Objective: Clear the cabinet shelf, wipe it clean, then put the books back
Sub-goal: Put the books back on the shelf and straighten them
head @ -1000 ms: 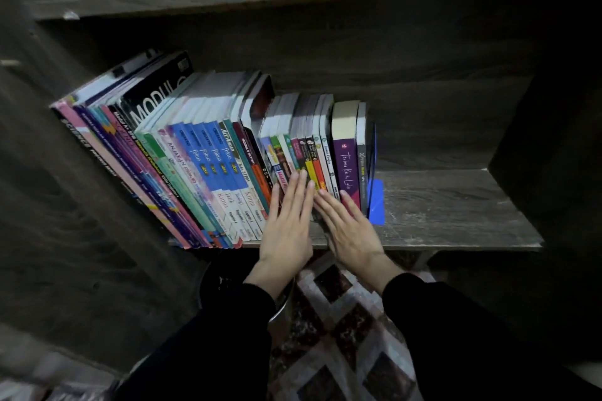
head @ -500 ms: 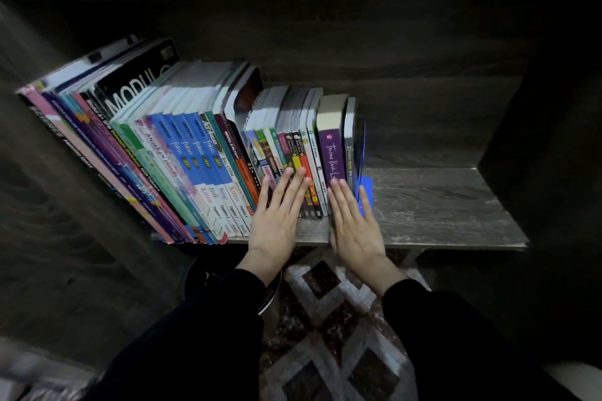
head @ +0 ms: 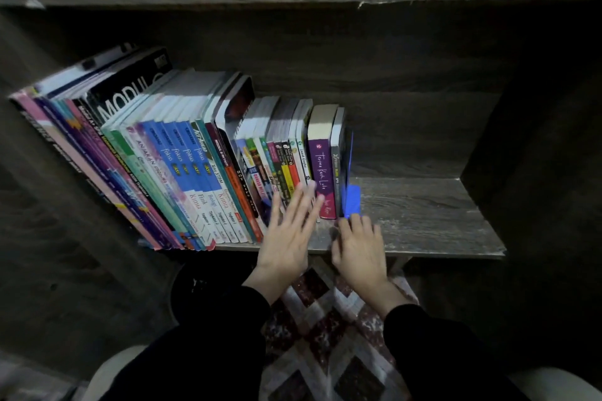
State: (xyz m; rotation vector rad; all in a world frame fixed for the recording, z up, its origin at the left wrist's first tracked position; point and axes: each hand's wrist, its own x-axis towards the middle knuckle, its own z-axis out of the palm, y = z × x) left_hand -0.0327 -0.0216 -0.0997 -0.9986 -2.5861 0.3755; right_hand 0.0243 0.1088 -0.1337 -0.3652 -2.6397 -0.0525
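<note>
We see a shelf (head: 423, 215) of grey, matt wood with coarse visible grain. The books (head: 195, 156) have glossy paper spines; the bookend (head: 352, 202) looks like smooth blue plastic. Our sleeves (head: 439, 352) are matt black cloth.

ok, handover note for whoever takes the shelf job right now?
Left hand: open, fingers spread and motion-blurred against the spines of the small paperbacks; no grip on anything.
Right hand: flat on the front edge of the grey wood-grain shelf, fingertips at the blue metal bookend; holds nothing.
Books: the row of upright and left-leaning books fills the shelf's left part, ending at the purple-spined book and the bookend. The right part is bare.
Done or left: whether clearing and wiping happened cannot be told from this view.
</note>
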